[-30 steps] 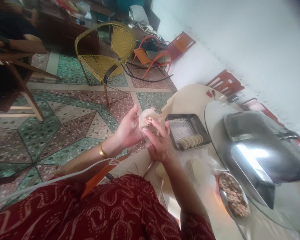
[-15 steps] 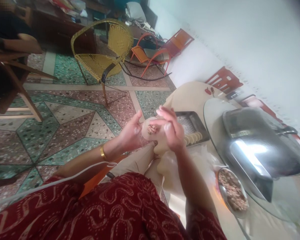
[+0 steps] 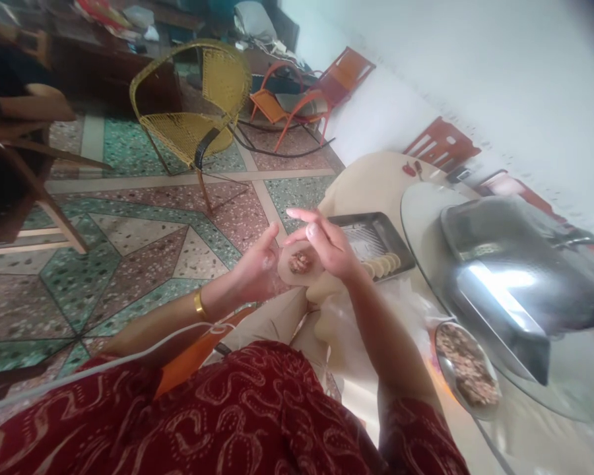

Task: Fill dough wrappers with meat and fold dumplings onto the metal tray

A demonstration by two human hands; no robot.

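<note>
My left hand [image 3: 257, 272] supports a round, pale dumpling wrapper [image 3: 286, 272] on its fingers, thumb pointing up. A small heap of minced filling [image 3: 301, 262] lies in the wrapper's middle. Over the wrapper's upper right side is my right hand [image 3: 329, 245], its fingers stretched out and apart; whether they touch the edge I cannot tell. White flour marks both hands. Just beyond the right hand, a dark metal tray [image 3: 400, 247] holds a row of folded dumplings [image 3: 383, 265]. A bowl of minced filling [image 3: 468, 366] with a spoon stands by my right forearm.
A large shiny metal cover [image 3: 519, 257] rests on a glass turntable [image 3: 416, 204] on the cloth-covered table [image 3: 371, 175]. A yellow woven chair [image 3: 188, 128] and an orange reclining chair [image 3: 297, 105] stand ahead. At the left sits another person [image 3: 24, 99].
My right hand has shifted slightly left and up over the wrapper, uncovering more of the filling. The left hand still holds the wrapper. The view has moved slightly.
</note>
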